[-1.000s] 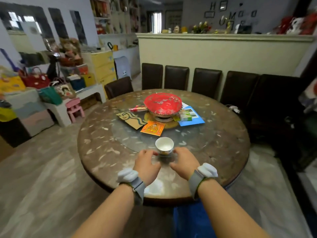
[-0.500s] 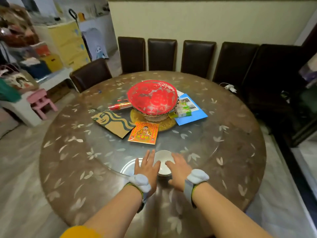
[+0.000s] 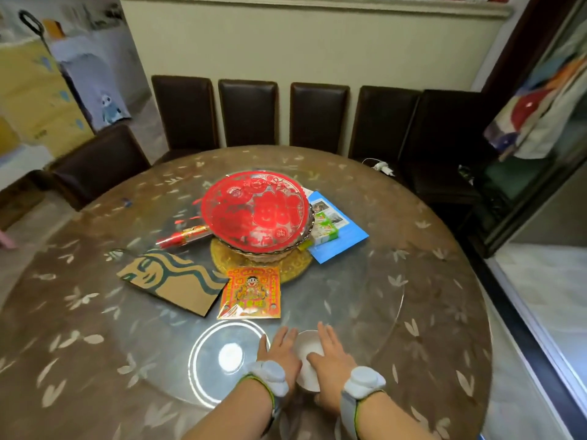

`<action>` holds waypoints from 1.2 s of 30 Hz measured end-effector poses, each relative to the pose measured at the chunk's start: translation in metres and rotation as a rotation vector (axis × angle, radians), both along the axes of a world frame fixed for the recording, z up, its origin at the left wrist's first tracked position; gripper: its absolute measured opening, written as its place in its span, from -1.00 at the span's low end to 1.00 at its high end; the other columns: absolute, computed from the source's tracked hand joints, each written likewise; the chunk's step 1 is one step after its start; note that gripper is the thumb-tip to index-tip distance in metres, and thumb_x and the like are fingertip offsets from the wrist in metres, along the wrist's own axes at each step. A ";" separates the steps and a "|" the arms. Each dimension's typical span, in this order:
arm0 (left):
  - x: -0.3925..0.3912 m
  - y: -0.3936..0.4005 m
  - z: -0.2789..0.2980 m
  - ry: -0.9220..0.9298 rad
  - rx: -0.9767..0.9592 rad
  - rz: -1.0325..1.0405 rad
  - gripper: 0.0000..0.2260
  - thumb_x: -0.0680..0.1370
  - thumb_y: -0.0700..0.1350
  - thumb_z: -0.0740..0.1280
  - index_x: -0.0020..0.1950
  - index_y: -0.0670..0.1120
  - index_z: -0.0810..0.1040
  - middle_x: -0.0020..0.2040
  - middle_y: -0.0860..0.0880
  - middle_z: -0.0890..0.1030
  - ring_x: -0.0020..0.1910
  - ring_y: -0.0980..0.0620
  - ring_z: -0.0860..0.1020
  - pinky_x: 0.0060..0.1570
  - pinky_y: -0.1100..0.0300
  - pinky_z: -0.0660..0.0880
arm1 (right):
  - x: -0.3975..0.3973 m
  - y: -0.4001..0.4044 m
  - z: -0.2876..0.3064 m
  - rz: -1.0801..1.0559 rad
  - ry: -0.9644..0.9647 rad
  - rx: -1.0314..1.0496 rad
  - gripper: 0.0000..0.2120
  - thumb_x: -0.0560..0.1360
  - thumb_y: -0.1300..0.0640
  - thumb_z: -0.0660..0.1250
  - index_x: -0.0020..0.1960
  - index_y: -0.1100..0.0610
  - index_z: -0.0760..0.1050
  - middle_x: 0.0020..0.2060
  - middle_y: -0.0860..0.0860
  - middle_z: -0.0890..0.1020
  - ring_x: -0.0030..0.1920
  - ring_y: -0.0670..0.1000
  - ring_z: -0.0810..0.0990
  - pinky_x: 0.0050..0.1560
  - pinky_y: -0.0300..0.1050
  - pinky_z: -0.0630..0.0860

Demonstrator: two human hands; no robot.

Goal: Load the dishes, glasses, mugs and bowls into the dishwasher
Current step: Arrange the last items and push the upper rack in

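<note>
A small white cup [image 3: 308,346] stands on the near edge of the glass turntable [image 3: 365,300] of the round table. My left hand [image 3: 279,352] lies against the cup's left side with straight fingers pointing away from me. On the other side, my right hand [image 3: 332,360] holds the cup, its fingers stretched along the wall and its thumb hooked over the rim. The cup looks empty inside. Both wrists wear pale blue bands.
On the turntable's middle stands a red patterned glass bowl [image 3: 257,211] on a gold mat, with a brown paper bag [image 3: 171,281], an orange-red packet [image 3: 251,292], a blue booklet [image 3: 340,236] and a red roll [image 3: 184,236] around it. Dark chairs [image 3: 247,112] line the far side.
The view has dropped lower and closer over the table. Both hands stay at the white cup; my right thumb now lies over its rim.
</note>
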State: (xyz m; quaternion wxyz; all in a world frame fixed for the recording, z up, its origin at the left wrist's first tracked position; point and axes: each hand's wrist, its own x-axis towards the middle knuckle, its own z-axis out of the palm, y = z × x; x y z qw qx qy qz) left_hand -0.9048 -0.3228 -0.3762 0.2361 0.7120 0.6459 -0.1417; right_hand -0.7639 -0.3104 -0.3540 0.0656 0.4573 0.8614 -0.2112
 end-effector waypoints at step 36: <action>0.388 -0.108 0.187 -0.763 0.460 -0.531 -0.38 0.21 0.04 0.53 0.24 -0.04 0.51 0.30 -0.10 0.32 0.29 -0.06 0.33 0.20 0.47 0.12 | 0.387 -0.202 0.176 -0.833 0.506 0.414 -0.18 0.18 0.04 0.54 0.38 -0.08 0.31 0.36 -0.28 0.16 0.47 -0.16 0.02 0.41 -0.40 0.04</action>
